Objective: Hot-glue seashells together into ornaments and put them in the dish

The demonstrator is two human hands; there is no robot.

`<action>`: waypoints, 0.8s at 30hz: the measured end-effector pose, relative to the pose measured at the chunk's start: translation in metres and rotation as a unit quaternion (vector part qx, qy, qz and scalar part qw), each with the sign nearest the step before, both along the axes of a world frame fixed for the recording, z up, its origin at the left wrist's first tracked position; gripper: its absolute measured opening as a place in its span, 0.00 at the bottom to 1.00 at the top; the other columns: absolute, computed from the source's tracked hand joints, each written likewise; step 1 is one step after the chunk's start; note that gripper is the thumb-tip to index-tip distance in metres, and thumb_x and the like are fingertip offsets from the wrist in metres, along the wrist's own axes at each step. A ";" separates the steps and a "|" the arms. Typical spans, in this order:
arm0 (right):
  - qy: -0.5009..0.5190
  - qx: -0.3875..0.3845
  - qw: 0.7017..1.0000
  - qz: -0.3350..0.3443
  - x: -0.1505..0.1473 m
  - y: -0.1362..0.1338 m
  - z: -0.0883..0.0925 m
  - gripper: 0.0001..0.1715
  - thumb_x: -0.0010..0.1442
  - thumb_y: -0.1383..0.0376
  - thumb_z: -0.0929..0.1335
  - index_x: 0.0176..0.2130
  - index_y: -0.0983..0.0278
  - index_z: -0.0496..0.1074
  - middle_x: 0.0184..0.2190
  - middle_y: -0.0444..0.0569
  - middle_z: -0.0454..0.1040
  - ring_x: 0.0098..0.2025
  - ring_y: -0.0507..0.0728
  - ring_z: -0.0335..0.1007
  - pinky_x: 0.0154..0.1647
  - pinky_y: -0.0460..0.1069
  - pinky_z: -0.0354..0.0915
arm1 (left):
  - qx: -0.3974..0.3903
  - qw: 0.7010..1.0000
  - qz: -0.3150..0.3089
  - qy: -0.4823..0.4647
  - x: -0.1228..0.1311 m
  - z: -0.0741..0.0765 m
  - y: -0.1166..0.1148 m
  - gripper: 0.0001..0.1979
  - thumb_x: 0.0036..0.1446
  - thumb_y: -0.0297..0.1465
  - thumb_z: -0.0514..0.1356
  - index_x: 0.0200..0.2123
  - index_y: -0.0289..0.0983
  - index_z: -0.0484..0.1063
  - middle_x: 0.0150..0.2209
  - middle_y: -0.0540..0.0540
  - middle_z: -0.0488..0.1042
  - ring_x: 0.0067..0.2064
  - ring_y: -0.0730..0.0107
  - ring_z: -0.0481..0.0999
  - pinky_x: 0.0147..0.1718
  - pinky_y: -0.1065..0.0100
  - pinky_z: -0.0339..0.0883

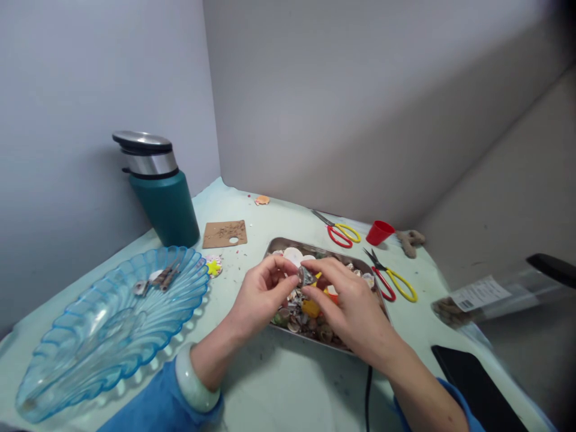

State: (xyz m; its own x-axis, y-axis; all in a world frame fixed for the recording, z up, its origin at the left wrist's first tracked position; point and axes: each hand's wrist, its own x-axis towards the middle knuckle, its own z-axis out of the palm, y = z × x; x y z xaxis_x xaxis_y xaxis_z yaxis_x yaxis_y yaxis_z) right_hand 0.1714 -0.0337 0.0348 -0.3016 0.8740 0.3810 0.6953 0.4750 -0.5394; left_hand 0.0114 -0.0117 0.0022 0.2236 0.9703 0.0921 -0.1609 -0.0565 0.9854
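A small grey shell is pinched between the fingertips of both hands, above a metal tray. My left hand grips its left side with thumb and fingers, and my right hand holds its right side. Below them, the metal tray is full of mixed shells and small pieces, among them white round discs and a yellow piece. Both hands hide part of the tray's contents. A blue shell-shaped dish stands on the left, with a few long brown shells in it.
Behind the dish stands a teal bottle. A brown card with crumbs lies near it. Two pairs of scissors and a red cup are behind and right of the tray. A plastic bag and a black phone-like slab lie rightward.
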 end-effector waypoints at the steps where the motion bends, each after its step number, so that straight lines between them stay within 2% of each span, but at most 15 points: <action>1: 0.004 -0.004 1.000 0.001 0.000 0.000 0.000 0.16 0.60 0.72 0.66 0.49 0.63 0.69 0.43 0.49 0.72 0.38 0.54 0.69 0.41 0.51 0.65 | 0.002 1.000 -0.004 0.004 0.000 0.000 0.000 0.09 0.52 0.34 0.62 0.33 0.36 0.68 0.28 0.51 0.68 0.25 0.79 0.64 0.21 0.75 0.61; 11: 0.022 -0.013 1.000 0.006 0.001 0.000 -0.002 0.15 0.60 0.71 0.66 0.48 0.61 0.69 0.42 0.49 0.73 0.35 0.54 0.70 0.39 0.52 0.66 | -0.004 0.999 -0.029 0.023 -0.001 0.003 -0.001 0.10 0.51 0.37 0.62 0.31 0.36 0.68 0.26 0.52 0.66 0.24 0.78 0.63 0.21 0.75 0.58; 18: 0.018 -0.013 1.000 0.007 0.002 0.000 -0.004 0.16 0.60 0.72 0.66 0.48 0.63 0.69 0.42 0.49 0.72 0.38 0.55 0.70 0.41 0.52 0.65 | -0.010 0.998 -0.037 0.040 0.001 0.001 0.000 0.10 0.52 0.36 0.61 0.29 0.36 0.66 0.26 0.53 0.65 0.23 0.78 0.60 0.21 0.74 0.56; 24: 0.002 -0.015 1.000 0.002 0.001 -0.002 -0.005 0.15 0.60 0.72 0.66 0.48 0.64 0.69 0.42 0.50 0.72 0.38 0.56 0.69 0.40 0.52 0.64 | 0.009 0.998 -0.025 0.054 0.001 0.002 0.000 0.09 0.51 0.35 0.61 0.28 0.36 0.66 0.26 0.52 0.65 0.24 0.77 0.61 0.22 0.74 0.55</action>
